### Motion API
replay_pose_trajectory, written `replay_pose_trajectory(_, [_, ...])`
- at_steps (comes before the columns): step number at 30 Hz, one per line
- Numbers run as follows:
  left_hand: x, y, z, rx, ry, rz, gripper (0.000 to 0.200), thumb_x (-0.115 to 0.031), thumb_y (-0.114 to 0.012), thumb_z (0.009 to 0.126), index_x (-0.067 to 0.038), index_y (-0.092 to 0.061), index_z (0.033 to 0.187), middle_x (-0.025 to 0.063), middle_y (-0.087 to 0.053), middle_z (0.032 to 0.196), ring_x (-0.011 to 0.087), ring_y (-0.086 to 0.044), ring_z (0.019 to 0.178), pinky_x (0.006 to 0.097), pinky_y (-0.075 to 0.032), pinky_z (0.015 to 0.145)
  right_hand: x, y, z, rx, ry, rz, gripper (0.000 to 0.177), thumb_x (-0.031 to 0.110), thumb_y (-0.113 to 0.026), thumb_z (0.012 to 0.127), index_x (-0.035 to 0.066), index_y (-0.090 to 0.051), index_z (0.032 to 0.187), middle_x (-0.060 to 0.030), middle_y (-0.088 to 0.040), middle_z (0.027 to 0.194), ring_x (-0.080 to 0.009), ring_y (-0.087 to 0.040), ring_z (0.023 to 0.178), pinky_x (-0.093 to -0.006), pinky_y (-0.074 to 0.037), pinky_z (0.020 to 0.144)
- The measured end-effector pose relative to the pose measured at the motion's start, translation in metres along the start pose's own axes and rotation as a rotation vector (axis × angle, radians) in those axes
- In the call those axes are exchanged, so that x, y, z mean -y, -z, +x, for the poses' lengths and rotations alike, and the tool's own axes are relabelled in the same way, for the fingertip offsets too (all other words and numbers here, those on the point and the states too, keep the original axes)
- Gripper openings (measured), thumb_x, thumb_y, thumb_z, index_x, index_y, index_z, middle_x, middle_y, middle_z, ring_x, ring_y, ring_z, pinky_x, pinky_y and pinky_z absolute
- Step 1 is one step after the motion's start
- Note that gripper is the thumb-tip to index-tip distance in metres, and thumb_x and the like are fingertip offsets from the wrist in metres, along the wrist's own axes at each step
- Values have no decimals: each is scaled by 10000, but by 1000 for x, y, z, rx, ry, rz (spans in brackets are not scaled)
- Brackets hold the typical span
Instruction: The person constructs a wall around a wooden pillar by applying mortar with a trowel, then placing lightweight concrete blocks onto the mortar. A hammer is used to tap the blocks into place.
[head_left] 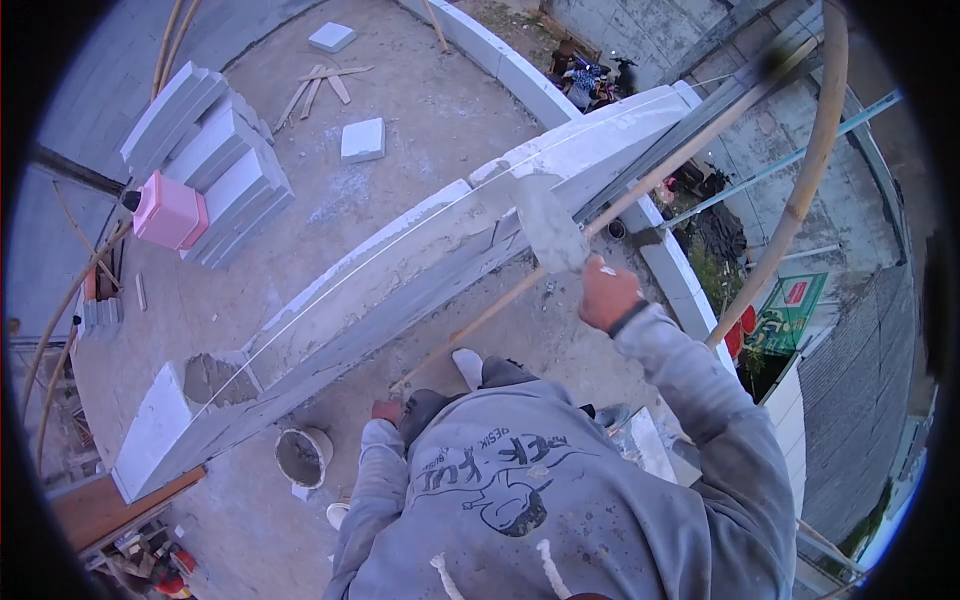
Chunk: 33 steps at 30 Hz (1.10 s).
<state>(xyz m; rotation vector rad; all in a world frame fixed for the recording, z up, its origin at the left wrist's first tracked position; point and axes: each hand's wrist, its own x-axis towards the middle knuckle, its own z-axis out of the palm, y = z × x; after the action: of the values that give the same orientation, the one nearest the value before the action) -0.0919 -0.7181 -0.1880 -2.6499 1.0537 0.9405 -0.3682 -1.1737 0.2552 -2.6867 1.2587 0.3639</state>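
Observation:
My right hand (610,293) is closed around the handle of a trowel. The trowel's wide, mortar-smeared blade (552,230) is at the near side of a low curved wall of white blocks (440,215). Grey mortar covers much of the wall's top, and a taut white string (330,284) runs along it. Low beside my knee is my left hand (387,411); its fingers are too small and partly hidden to read. Close to it ends a long thin pole (470,328). A bucket of grey mortar (302,457) stands on the floor at the wall's near side.
Beyond the wall, a pink jerrycan (172,210) sits by stacked white blocks (235,170). A loose block (363,140) and wooden strips (325,83) lie on the floor. A curved bamboo pole (800,220) rises at right, beside a drop to lower ground.

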Motion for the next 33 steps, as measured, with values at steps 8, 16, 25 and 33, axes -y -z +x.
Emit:
replay_pose_trajectory(8, [-38, 112, -29, -62, 187, -673, 400, -380, -514, 812, -39, -642, 978, 214, -641, 876, 365, -613, 856, 409, -455, 776, -5, 42, 56, 37, -62, 116, 270, 175, -559, 679, -16, -595, 867, -201, -639, 880, -367, -624, 821, -431, -501, 734])
replay_pose_trajectory(16, [-37, 76, -86, 104, 316, -560, 408, -366, -494, 846, 8, -651, 890, 209, -651, 887, 342, -625, 846, 395, -462, 778, 60, 12, -4, 75, 200, 72, 318, 162, -556, 670, -45, -540, 911, -220, -631, 817, -369, -625, 810, -432, -498, 729])
replay_pose_trajectory(25, [-28, 86, -131, 69, 546, -1131, 345, -301, -518, 850, 11, -628, 950, 184, -657, 856, 280, -640, 799, 372, -476, 736, 78, 8, 0, -25, 117, 63, 329, 144, -538, 683, -49, -514, 948, -216, -633, 808, -360, -624, 799, -434, -489, 738])
replay_pose_trajectory(33, [63, 8, -130, -61, 391, -1084, 317, -268, -541, 853, 35, -609, 915, 96, -634, 719, 212, -609, 681, 331, -481, 624, 117, -31, -45, 105, 397, 135, 325, 205, -577, 693, -19, -562, 929, -192, -633, 816, -359, -619, 780, -420, -493, 718])
